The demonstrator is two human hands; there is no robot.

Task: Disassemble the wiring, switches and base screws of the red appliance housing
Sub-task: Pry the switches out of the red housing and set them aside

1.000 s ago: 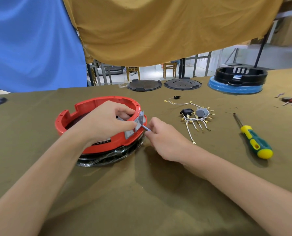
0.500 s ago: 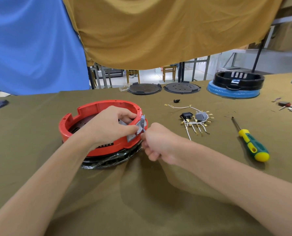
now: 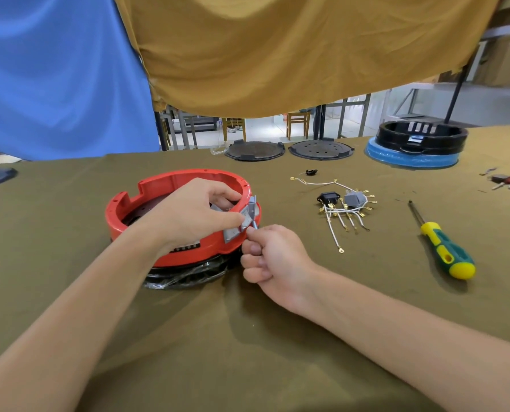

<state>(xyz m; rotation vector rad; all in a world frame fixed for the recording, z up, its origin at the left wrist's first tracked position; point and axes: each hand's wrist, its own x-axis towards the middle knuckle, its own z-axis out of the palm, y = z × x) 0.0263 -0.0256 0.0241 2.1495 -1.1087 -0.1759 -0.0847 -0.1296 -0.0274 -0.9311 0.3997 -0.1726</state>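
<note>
Red plastic marks the appliance housing [image 3: 170, 233], a round shell that sits left of the middle of the cloth-covered desk [image 3: 247, 352] on a black base wrapped in clear film. At its right rim a grey switch [image 3: 249, 214] stands tilted, partly out of its slot. The left hand [image 3: 194, 215] reaches over the rim, fingers curled inside the shell and thumb pressed on the switch face. The right hand [image 3: 273, 254] is curled into a loose fist just beside the housing, its thumb and forefinger pinching a thin grey tab at the lower edge of the switch.

Compared with a second ago, the right hand has rolled from a flatter pinch into this tighter fist and moved closer under the switch, which now looks lifted further from the wall. That suggests the switch is being worked free, though whether it has fully cleared its slot cannot be told.

Toward the right of the desk lie removed wires and switches [image 3: 344, 209], then a green and yellow screwdriver [image 3: 444, 251]. Along the far edge rest two dark round plates [image 3: 289, 150] and a black and blue housing [image 3: 414, 144].
</note>
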